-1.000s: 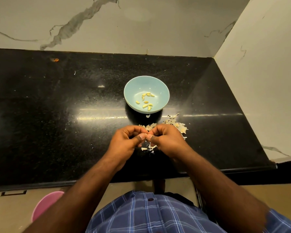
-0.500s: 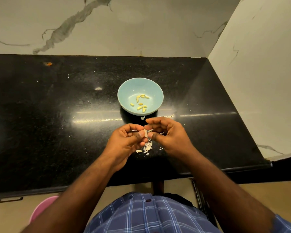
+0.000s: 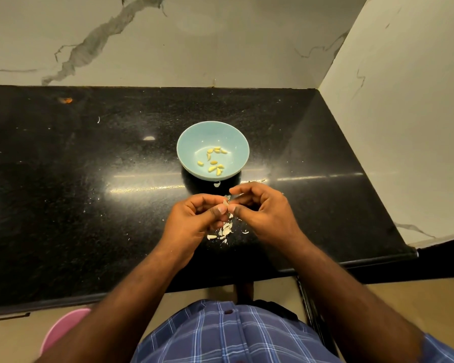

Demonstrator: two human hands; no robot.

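Here, open black stone counter (image 3: 89, 179) flanks my pinch; left hand (image 3: 194, 222) and right hand (image 3: 264, 213) nip a small pale sliver (image 3: 225, 203), pointing away.

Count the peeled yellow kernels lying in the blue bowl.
9 kernels: four at the far side of the bowl, two mid-floor, three at its near side; some touch, so one may be hidden.

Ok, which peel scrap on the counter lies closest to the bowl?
The lone curved scrap just in front of the bowl; the other scraps lie heaped farther from it.
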